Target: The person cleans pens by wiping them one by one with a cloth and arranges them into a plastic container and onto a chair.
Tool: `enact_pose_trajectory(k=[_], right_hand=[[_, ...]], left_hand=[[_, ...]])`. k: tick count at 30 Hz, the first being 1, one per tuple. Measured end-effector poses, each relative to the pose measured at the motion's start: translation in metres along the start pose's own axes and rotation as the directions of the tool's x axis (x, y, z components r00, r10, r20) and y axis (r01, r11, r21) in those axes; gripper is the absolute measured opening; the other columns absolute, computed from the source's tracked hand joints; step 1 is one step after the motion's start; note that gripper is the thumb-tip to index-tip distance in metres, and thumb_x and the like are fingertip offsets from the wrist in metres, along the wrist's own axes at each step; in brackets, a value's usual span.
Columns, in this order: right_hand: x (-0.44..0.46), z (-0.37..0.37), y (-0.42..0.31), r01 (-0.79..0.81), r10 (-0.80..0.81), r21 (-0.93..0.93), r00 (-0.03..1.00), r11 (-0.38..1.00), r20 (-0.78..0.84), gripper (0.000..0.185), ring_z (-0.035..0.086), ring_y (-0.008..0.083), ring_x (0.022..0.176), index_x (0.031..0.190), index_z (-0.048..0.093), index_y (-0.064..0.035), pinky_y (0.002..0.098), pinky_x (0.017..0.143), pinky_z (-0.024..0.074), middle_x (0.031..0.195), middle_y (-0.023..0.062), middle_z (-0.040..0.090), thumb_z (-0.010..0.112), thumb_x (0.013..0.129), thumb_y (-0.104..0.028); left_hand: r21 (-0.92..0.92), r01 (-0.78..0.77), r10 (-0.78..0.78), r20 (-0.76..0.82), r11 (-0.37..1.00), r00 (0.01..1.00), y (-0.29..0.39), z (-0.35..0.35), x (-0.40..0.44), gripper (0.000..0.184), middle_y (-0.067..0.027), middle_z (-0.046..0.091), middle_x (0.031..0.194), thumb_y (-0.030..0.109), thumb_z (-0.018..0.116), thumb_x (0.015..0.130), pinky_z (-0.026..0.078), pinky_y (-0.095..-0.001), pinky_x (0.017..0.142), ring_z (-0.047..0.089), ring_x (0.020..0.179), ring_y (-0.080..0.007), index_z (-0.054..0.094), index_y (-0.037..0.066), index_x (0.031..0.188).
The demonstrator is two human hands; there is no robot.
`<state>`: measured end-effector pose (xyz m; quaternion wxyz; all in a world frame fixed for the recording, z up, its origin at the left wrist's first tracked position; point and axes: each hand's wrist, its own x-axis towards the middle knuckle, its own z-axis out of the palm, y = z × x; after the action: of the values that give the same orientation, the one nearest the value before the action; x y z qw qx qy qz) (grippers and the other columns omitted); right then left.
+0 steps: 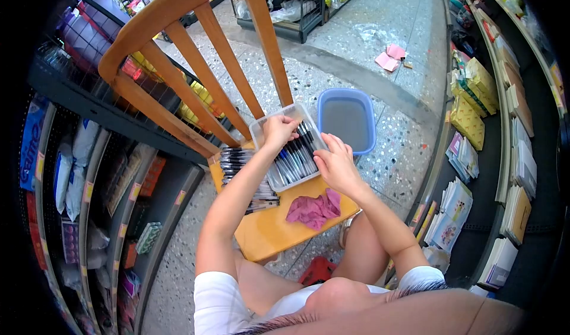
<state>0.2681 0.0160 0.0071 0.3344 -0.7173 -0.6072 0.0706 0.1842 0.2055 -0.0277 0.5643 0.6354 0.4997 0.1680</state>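
A clear plastic box (280, 186) full of pens (294, 161) stands on the wooden chair seat (267, 234). My left hand (281, 133) is inside its far end, fingers pinched together beside the pen tips; what they hold, if anything, is hidden. On the right side of the box my right hand (337, 164) grips the wall, thumb toward the pens and fingers along the rim. More pens (236, 163) lie in stacked rows on the seat left of the box. A crumpled pink cloth (314, 209) rests on the seat nearer to me.
A blue basin (347, 121) of greyish water sits on the floor right of the chair. The wooden chair back (208, 32) rises behind the box. Stocked shelves (119, 216) curve along the left, others (504, 157) along the right. Pink paper (390, 57) lies on the floor.
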Motion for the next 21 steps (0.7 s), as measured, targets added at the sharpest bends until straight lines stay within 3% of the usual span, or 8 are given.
enact_pose_trajectory(k=[8,11,16,19,21], right_hand=[[-0.001,0.0,0.0,0.015,-0.015,0.004,0.999,1.0,-0.034,0.017,0.041,0.034,0.118,0.091,0.064,-0.0004,0.0439,0.096,0.0309,0.123,0.0214,0.047,0.057,0.081,-0.012],[-0.002,0.001,0.0,0.018,-0.017,0.011,0.999,1.0,-0.044,0.016,0.041,0.0341,0.118,0.091,0.064,-0.0006,0.0443,0.095,0.0314,0.122,0.0211,0.047,0.057,0.081,-0.011],[-0.005,-0.003,-0.007,0.039,-0.04,-0.017,0.994,0.999,-0.097,0.018,0.039,0.0356,0.118,0.093,0.062,-0.0007,0.0458,0.095,0.0315,0.12,0.0216,0.048,0.058,0.079,-0.011],[-0.008,-0.017,-0.028,0.12,-0.123,-0.028,0.979,0.992,-0.164,0.018,0.043,0.0354,0.114,0.094,0.06,-0.0007,0.0449,0.094,0.0339,0.116,0.0201,0.05,0.059,0.077,-0.008],[-0.015,-0.018,-0.041,0.205,-0.192,0.064,0.966,0.977,-0.176,0.018,0.046,0.0352,0.11,0.093,0.059,-0.0006,0.0433,0.091,0.0368,0.111,0.019,0.051,0.059,0.076,-0.006]], left_hand=[[0.048,-0.056,0.057,-0.004,0.997,0.998,-0.004,0.001,0.003,0.018,-0.0083,0.066,0.069,0.014,0.067,0.079,0.049,-0.0208,0.044,0.064,0.054,-0.0117,0.067,-0.003,0.086],[0.058,-0.002,0.001,0.023,0.998,1.0,0.007,-0.001,-0.009,0.021,-0.0073,0.065,0.075,0.014,0.064,0.082,0.049,-0.0189,0.047,0.063,0.057,-0.0102,0.064,-0.003,0.094],[-0.111,-0.036,0.043,0.062,0.993,0.997,0.01,-0.013,-0.024,0.026,-0.0068,0.063,0.078,0.017,0.061,0.085,0.051,-0.0193,0.051,0.063,0.061,-0.0119,0.06,-0.004,0.101],[-0.251,-0.131,0.142,0.025,0.959,0.99,0.021,-0.037,-0.069,0.029,-0.0074,0.062,0.08,0.021,0.058,0.087,0.051,-0.0212,0.057,0.063,0.067,-0.0132,0.057,-0.003,0.106],[-0.34,-0.163,0.168,-0.017,0.926,0.986,0.026,-0.059,-0.111,0.031,-0.0068,0.061,0.082,0.022,0.057,0.088,0.051,-0.0222,0.061,0.063,0.069,-0.0139,0.056,-0.002,0.107]])
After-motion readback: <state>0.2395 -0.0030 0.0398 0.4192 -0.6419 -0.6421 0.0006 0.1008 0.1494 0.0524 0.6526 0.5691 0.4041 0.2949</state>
